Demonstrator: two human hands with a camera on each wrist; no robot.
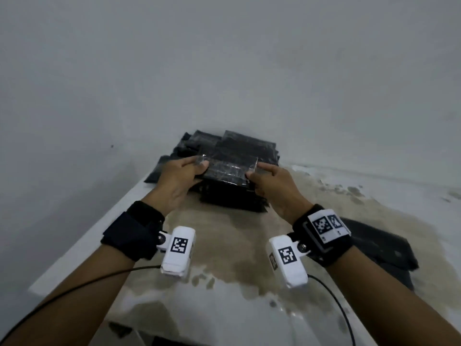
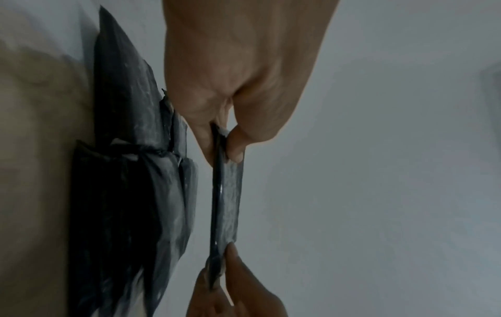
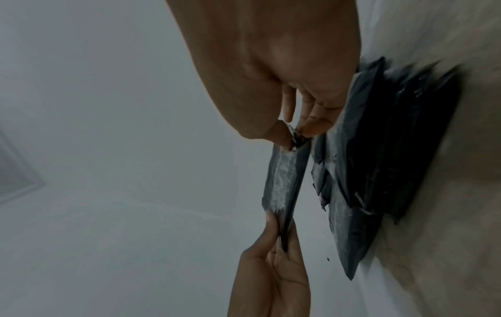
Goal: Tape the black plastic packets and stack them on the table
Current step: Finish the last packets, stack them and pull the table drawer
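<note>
Both hands held one black plastic packet (image 1: 228,171) level above the stack of packets (image 1: 237,193) on the counter (image 1: 224,245), close over it but not touching, as the gap in the two wrist views showed. Our left hand (image 1: 175,181) pinched the packet's left end between thumb and curled fingers, and our right hand (image 1: 274,183) pinched the right end in the same way. A glossy, crinkled strip along the packet's top face (image 2: 230,193) we took to be tape, though the dim light left this uncertain. We judged the packet light, thin and limp: it stayed flat only because it was drawn taut between the two pinches, and its smooth film would probably slip under a loose grip. The short ends therefore seemed the best places to take hold, keeping the fingers off the shiny strip. The stack itself was uneven, with corners fanning out at different angles, so a packet set down off centre might slide away. Space was limited at the far side, where the pile sat near the wall (image 1: 224,71), and to the left, where the counter's edge (image 1: 119,203) ran close by. More packets (image 1: 374,243) lay to the right, and the stained surface nearer us offered open room.
</note>
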